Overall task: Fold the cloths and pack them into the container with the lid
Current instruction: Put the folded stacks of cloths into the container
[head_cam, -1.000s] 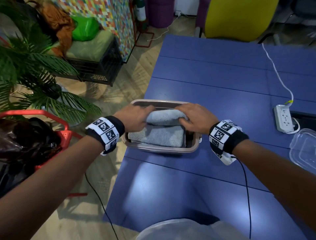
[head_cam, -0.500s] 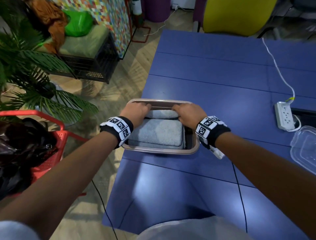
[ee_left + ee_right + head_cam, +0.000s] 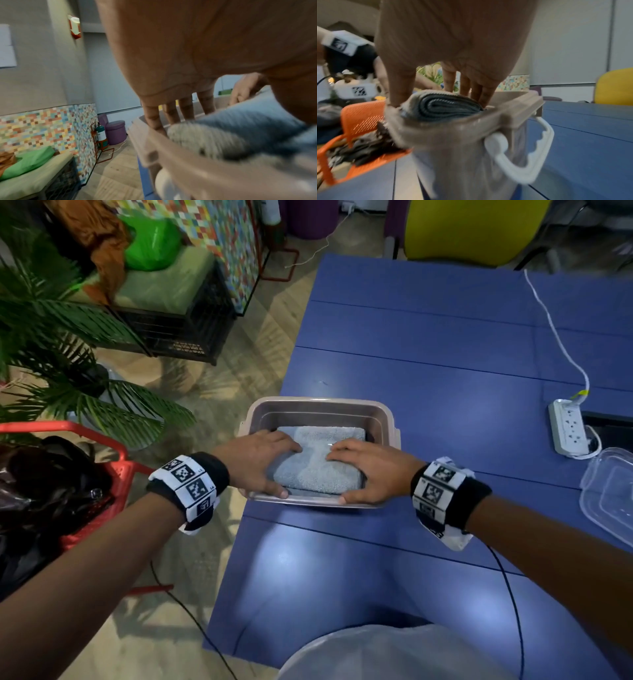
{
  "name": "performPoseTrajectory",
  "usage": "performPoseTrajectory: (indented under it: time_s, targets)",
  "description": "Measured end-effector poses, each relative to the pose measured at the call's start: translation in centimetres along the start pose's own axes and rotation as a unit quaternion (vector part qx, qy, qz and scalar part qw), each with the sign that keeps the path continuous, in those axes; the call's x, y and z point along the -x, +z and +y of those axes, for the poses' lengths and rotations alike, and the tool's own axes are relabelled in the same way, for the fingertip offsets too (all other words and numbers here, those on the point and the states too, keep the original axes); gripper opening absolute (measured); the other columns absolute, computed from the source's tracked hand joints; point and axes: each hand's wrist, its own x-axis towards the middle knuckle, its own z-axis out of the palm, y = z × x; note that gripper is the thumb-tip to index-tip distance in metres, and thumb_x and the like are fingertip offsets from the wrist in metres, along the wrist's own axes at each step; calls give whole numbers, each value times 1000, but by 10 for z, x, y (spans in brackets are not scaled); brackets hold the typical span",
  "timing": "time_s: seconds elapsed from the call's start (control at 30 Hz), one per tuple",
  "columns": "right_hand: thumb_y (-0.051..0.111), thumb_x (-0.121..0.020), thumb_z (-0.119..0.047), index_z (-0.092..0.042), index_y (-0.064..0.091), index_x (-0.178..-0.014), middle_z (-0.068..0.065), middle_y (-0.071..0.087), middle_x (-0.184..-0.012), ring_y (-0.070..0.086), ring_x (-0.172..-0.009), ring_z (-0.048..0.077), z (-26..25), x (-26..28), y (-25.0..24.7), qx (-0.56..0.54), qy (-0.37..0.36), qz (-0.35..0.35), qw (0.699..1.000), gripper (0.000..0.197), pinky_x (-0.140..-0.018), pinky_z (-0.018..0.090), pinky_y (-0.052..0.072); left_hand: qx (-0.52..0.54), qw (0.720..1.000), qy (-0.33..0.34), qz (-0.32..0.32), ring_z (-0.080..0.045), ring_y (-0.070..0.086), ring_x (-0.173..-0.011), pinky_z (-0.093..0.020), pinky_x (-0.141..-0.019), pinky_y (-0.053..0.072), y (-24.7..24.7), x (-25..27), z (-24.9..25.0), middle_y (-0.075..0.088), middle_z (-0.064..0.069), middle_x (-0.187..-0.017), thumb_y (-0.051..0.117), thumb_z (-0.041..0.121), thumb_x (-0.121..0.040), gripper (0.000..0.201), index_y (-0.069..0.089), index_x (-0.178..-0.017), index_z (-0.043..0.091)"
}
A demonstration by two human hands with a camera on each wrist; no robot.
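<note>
A taupe container (image 3: 318, 405) stands at the blue table's left edge with folded grey cloths (image 3: 322, 467) stacked inside. My left hand (image 3: 270, 460) lies flat on the left side of the top cloth, thumb at the near rim. My right hand (image 3: 359, 470) presses the right side the same way. In the left wrist view the fingers (image 3: 187, 108) point straight down onto the cloth (image 3: 240, 128) by the container's rim (image 3: 180, 162). In the right wrist view the thumb and fingers (image 3: 481, 92) straddle the cloth's rolled edge (image 3: 443, 108) above the container's wall (image 3: 453, 142). The clear lid (image 3: 609, 498) lies at the right.
A white power strip (image 3: 567, 431) with its cord lies right of the container. A red basket (image 3: 78, 460) of dark clothes sits off the table to the left, beside a plant (image 3: 68, 371). A white latch handle (image 3: 530, 148) hangs on the container's side.
Both hands have drawn back from the far end of the cloth toward the near rim and now lie flat on top. The cloth sits lower in the container.
</note>
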Motion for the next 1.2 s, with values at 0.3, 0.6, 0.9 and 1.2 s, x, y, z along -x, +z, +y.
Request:
performPoseTrajectory:
  time_s: [0.3,0.6,0.9,1.2]
  targets:
    - [55,-84,-62,-16,28,-150,1,25,-157,25,-143,16,-10,4,8,33,39,6,999,85,-114,26,21,-2,999,-19,-50,-22,34,-140,-33,-112,30,-3,-2,9,30,-3,-156,59,47,-91,76,20,-152,25]
    - [49,-89,-27,-16,54,-126,5,62,-122,57,-110,24,0,-4,-3,-11,57,114,992,39,-84,28,44,14,997,-76,-14,-31,59,-86,-38,-74,48,-35,0,18,61,-12,-99,57,26,-88,34,41,-116,17]
    - [57,-80,-20,-12,58,-115,8,63,-110,57,-103,29,24,-37,-36,94,102,189,972,36,-88,38,44,-145,975,-51,164,-33,58,-83,-40,-63,45,-54,-33,3,58,-10,-95,66,18,-69,33,56,-99,11]
    - [57,-85,-14,-16,49,-120,10,66,-107,64,-93,30,33,-61,-2,129,134,48,981,35,-74,38,52,-85,990,-112,-24,-33,60,-106,-40,-85,49,-4,-62,-10,64,-14,-114,55,22,-89,31,54,-119,15]
